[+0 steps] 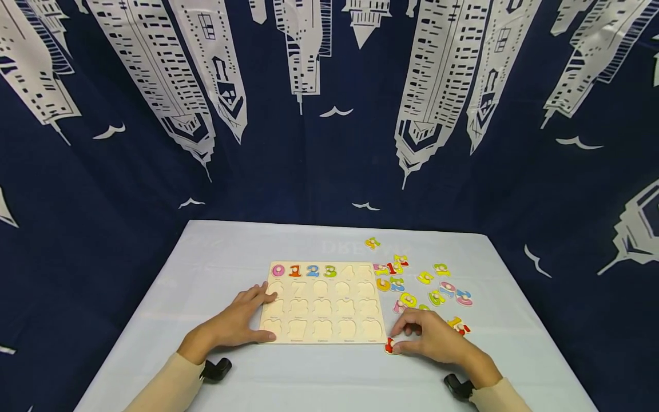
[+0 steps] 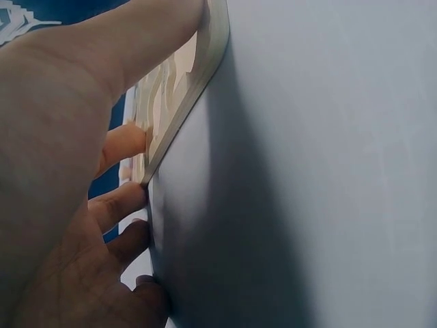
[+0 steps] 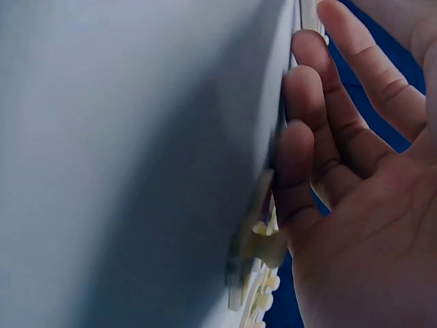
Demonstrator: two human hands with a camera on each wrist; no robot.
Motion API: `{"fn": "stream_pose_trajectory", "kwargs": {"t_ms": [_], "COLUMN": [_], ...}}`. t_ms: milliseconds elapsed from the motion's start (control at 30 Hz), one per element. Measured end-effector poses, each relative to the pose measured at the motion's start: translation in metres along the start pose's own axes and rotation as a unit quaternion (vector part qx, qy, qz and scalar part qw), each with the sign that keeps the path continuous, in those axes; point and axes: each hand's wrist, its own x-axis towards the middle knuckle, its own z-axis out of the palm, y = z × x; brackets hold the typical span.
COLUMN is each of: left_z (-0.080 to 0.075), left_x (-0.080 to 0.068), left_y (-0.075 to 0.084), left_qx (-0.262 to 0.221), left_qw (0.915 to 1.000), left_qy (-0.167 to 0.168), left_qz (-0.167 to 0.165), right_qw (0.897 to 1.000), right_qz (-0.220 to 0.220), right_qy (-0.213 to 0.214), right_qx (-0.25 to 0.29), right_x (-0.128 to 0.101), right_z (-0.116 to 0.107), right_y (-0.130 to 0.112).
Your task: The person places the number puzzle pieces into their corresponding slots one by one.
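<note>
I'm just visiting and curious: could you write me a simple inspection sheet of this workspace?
Surface: white table.
Job's things: number board, with pink 0, orange 1, blue 2 and green 3 in its top row; red piece by its near right corner.
Clutter: loose number pieces scattered right of the number board.
Grips: left grip rests on the number board's left edge; right grip appears to pinch the red piece.
Cables: nothing seen.
Surroundings: dark blue cloth printed with white buildings.
</note>
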Motion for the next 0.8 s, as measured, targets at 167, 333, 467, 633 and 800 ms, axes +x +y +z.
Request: {"fn": "stream_pose_trajectory", "kwargs": {"t_ms": [167,333,467,633,800], "left_z": [-0.001,-0.001,0.0,0.0,0.0], "left_x": [0.0,-0.001,-0.002,-0.002,-0.002], "left_y": [0.002,0.003,0.002,0.001,0.002], "left_qx": [0.005,0.005,0.001,-0.001,-0.002], "left_qw": [1.0,1.0,1.0,1.0,1.0], "left_qy": [0.003,0.003,0.003,0.003,0.002], "left_qz": [0.001,0.002,0.0,0.0,0.0], "right_qw": [0.999,0.997,0.997,0.998,0.997], "right_qz": [-0.037,-0.069,-0.066,-0.06,-0.072], "right_qy": [0.019,0.026,0.021,0.012,0.018], "right_qx": [-0.028,-0.033,-0.031,-0.016,-0.013], "right_x": [0.0,0.001,0.001,0.002,0.003], "right_z": [0.006,0.008,0.006,-0.002,-0.008], "right_y": [-0.002,-0.003,-0.003,-0.002,0.0]}}
